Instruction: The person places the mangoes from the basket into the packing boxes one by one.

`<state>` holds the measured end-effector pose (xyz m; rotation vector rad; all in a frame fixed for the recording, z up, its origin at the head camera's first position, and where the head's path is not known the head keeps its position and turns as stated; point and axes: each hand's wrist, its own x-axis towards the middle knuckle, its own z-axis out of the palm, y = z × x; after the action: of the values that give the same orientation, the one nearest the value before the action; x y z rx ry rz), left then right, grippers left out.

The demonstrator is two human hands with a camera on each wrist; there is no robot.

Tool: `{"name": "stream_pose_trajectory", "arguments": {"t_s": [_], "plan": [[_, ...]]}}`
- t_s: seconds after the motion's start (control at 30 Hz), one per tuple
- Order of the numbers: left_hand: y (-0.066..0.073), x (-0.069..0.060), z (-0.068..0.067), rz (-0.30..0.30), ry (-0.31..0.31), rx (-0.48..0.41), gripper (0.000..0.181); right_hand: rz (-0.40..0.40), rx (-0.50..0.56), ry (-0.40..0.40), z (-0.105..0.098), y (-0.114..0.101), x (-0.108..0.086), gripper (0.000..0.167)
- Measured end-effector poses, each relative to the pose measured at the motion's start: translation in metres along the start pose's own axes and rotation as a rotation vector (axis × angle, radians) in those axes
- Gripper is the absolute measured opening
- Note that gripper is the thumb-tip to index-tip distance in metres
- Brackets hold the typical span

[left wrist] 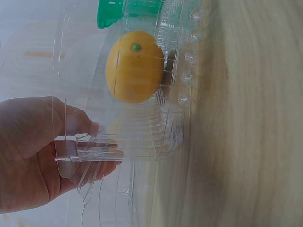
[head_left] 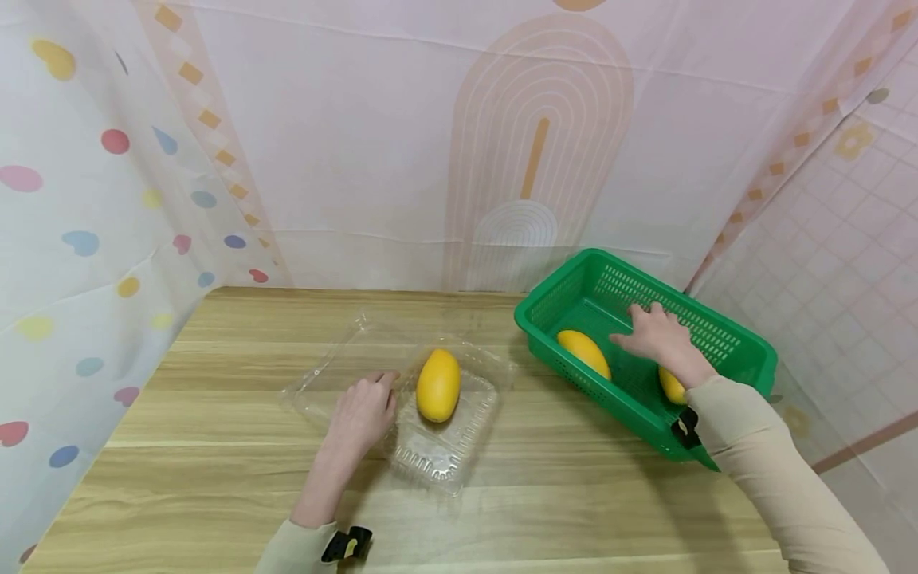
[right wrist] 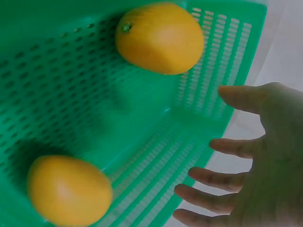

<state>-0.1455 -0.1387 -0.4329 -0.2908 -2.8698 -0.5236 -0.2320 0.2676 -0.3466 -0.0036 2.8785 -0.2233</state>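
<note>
A clear plastic clamshell container (head_left: 466, 434) lies with its lid spread on the wooden table, and a yellow mango (head_left: 438, 386) rests in its right half. My left hand (head_left: 364, 410) grips the container's plastic wall near the fold; in the left wrist view, thumb and fingers (left wrist: 71, 120) lie on either side of it. On the right, my right hand (head_left: 656, 335) hovers over a green basket (head_left: 739, 351), its fingers spread and holding nothing. Two more mangoes lie in the basket, one (head_left: 584, 353) left of the hand, the other (head_left: 671, 386) partly hidden under the wrist.
The wooden table (head_left: 179, 446) reaches back to a patterned cloth (head_left: 358, 159) that hangs behind and at both sides. The basket stands at an angle near the table's right back corner, with perforated walls rising around its mangoes.
</note>
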Motion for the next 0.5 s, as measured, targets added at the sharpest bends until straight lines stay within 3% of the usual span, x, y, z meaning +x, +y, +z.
{"name": "stream_pose_trajectory", "arguments": {"t_s": [0.3,0.5], "plan": [[0.001,-0.001,0.0,-0.001,0.002,-0.006,0.029,0.097,0.001,-0.193,-0.001,0.046,0.005,0.083],[0.0,-0.001,0.0,-0.006,-0.002,-0.006,0.029,0.119,0.047,-0.26,0.0,0.066,0.006,0.086]]}}
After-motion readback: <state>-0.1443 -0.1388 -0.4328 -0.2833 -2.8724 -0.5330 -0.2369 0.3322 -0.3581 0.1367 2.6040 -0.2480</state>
